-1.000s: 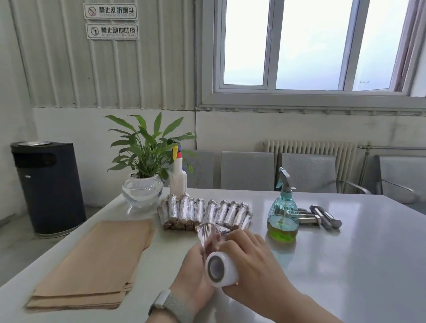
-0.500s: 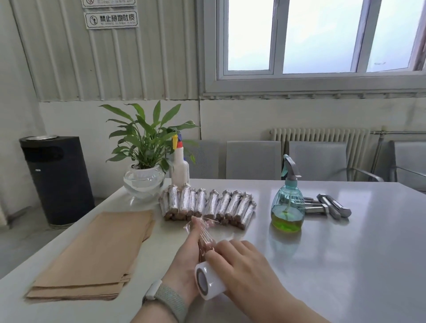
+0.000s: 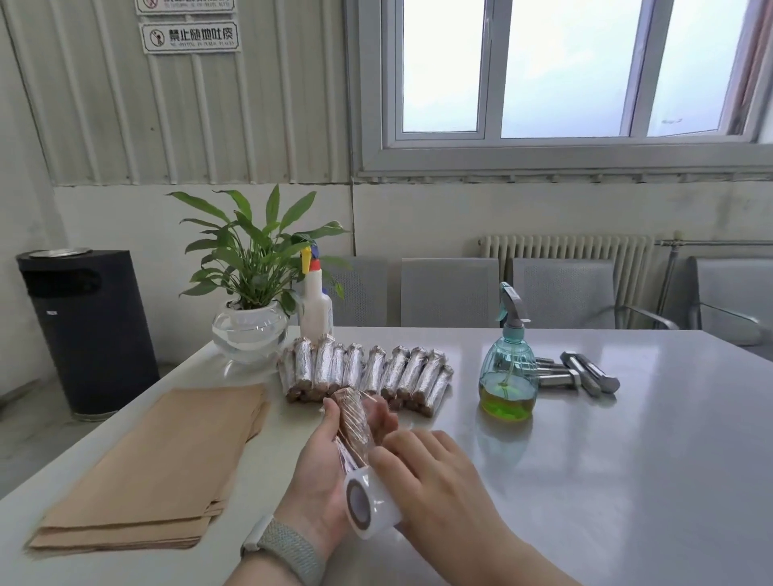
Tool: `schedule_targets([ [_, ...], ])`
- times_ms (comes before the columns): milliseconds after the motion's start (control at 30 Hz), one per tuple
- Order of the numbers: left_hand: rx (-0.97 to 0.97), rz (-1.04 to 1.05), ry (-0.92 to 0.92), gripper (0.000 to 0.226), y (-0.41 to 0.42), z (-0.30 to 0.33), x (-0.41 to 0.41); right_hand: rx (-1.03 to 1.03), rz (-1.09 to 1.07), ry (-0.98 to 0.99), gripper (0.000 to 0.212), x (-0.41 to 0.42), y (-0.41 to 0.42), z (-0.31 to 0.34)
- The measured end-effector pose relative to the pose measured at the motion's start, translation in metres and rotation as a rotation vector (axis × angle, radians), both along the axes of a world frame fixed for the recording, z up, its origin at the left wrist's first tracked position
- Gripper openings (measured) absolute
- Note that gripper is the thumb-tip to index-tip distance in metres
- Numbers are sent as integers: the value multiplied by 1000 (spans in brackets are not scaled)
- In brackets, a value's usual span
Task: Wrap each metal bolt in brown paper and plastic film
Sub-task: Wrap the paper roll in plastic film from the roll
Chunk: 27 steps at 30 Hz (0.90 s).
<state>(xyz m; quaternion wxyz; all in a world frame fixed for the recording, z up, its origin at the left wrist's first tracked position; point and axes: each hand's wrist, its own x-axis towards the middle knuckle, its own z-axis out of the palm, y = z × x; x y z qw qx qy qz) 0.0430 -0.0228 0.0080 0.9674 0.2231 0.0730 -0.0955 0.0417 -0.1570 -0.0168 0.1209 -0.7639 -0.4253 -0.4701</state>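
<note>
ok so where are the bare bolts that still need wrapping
In the head view, the unwrapped bolts lie on the table's far right side, just behind and right of the green spray bottle.

1. Upper wall sign (image 3: 184, 3): cut by top edge, text unreadable.
2. Right hand (image 3: 435, 485) covers far end of film roll (image 3: 370, 504).
3. Spray bottle (image 3: 508, 372) hides part of bare bolts (image 3: 579, 372).

left wrist: grey woven watch band (image 3: 288, 550), white case | forearms bare, sleeveless
</note>
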Motion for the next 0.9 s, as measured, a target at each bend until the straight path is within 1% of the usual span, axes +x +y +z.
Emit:
schedule_targets([
  [67,-20,9,-13,56,0,1,-1,9,11,-2,23,3,-2,-2],
  [167,3,32,-32,59,0,2,-1,18,33,20,40,8,-4,-5],
  [267,8,43,-48,61,2,2,0,16,58,37,46,9,-4,-6],
  [367,-10,50,-63,59,4,2,0,43,88,64,45,8,-6,-3],
  [500,-42,73,-88,55,7,1,1,185,144,172,42,6,-9,5],
  [567,-14,107,-94,53,9,2,2,320,166,344,46,2,-9,9],
  [667,97,205,-109,43,5,1,6,677,129,698,60,-1,-7,17],
  [767,156,268,-133,36,-1,0,7,927,175,975,54,4,-7,19],
  [900,211,227,-185,46,-2,-4,4,1168,269,1251,45,12,-13,22],
])
